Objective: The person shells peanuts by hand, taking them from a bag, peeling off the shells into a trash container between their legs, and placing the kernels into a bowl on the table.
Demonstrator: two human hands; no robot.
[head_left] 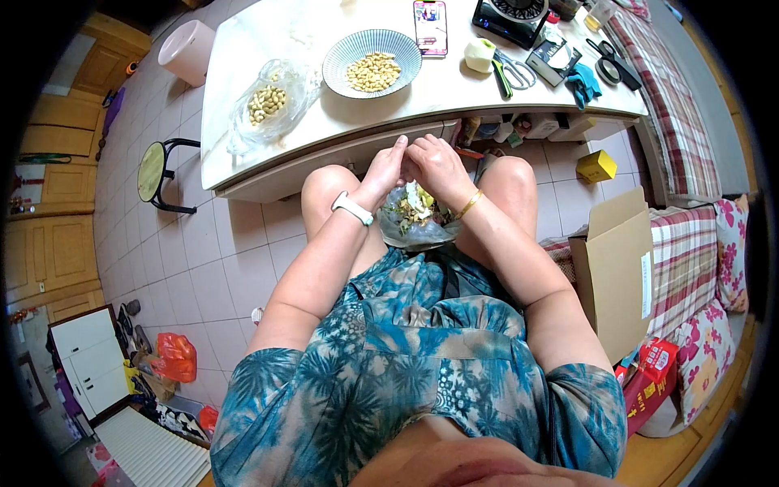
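Note:
My left hand (385, 172) and my right hand (441, 169) meet in front of the table edge, fingers curled and pinched close together. Whatever lies between the fingertips is hidden. Directly below them, between my knees, a plastic bag (404, 235) holds leafy scraps and pale peelings. On the tabletop beyond, a striped bowl (333, 69) contains small yellowish nuts or kernels (374, 73). To its left, a clear plastic bag (299, 97) lies spread with paler pieces (267, 104) that look like peanuts in the shell.
The white table (454, 85) carries a phone (431, 28), scissors (519, 73), a blue cloth-like item (583, 85) and a black appliance (513, 24). A stool (152, 172) and a bin (186, 51) stand at left. A cardboard box (614, 276) sits at right, a yellow box (596, 166) on the floor.

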